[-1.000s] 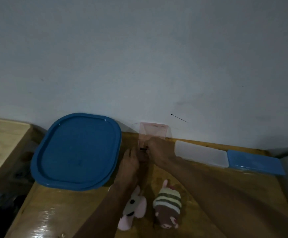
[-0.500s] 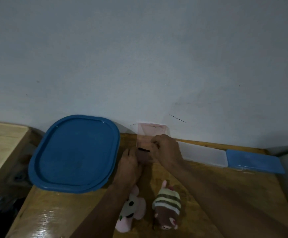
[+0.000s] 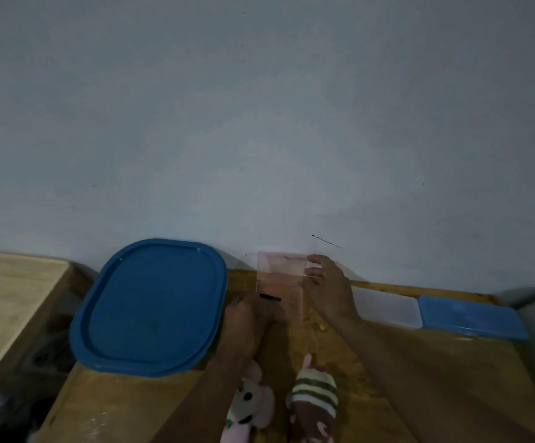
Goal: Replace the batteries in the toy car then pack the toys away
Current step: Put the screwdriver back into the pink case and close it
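Both hands meet at a clear pinkish box (image 3: pixel 280 276) against the wall; the right hand (image 3: pixel 328 290) curls its fingers around the box's right side, and the left hand (image 3: pixel 244 318) rests at its near left corner, though its grip cannot be told; a wooden table (image 3: pixel 419 378) carries everything; a large blue lid (image 3: pixel 151 308) leans at the left; a blue container (image 3: pixel 470 316) and a white one (image 3: pixel 387 306) lie right; two plush toys, striped (image 3: pixel 312 401) and pink (image 3: pixel 250 410), sit nearest; no toy car is recognisable.
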The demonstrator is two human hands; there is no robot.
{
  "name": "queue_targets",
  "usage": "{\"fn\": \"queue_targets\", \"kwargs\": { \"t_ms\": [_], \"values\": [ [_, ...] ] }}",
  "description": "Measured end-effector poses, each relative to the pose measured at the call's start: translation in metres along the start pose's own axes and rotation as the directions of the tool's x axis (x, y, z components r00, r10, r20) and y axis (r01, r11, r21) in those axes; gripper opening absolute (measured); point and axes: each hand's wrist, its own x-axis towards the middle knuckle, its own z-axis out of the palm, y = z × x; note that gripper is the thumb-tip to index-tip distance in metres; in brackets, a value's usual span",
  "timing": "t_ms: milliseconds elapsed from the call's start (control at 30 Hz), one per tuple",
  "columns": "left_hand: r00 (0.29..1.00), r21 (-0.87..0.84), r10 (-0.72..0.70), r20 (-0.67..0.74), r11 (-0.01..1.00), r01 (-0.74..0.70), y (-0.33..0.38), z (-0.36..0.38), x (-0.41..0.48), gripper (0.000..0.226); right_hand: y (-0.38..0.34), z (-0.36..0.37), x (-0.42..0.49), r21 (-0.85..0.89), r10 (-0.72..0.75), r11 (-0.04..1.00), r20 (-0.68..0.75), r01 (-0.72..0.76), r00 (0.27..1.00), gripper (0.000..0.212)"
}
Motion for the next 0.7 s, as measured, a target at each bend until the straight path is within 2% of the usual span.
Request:
{"fn": "queue_targets", "kwargs": {
  "t_ms": [233, 467, 633, 700],
  "values": [
    [0.998, -0.053, -0.058, -0.008, 0.997, 0.058, -0.001, 0.001, 0.003, 0.012, 0.005, -0.008, -0.007, -0.103, -0.124, 0.987, 0.007, 0.124, 0.992, 0.012],
    [0.99, -0.158, -0.14, 0.011, 0.977, 0.14, 0.002, 0.002, 0.007, 0.014, 0.019, -0.004, -0.027, -0.187, -0.205, 0.959, 0.067, 0.214, 0.976, 0.017],
    [0.992, -0.242, -0.125, -0.019, 0.963, 0.117, 0.007, 0.002, 0.002, 0.014, 0.024, 0.003, -0.033, -0.206, -0.142, 0.966, 0.084, 0.156, 0.986, 0.028],
    [0.993, -0.288, -0.116, -0.029, 0.952, 0.103, 0.009, 0.001, 0.001, 0.02, 0.025, 0.005, -0.034, -0.212, -0.132, 0.967, 0.069, 0.144, 0.989, 0.027]
  ]
}}
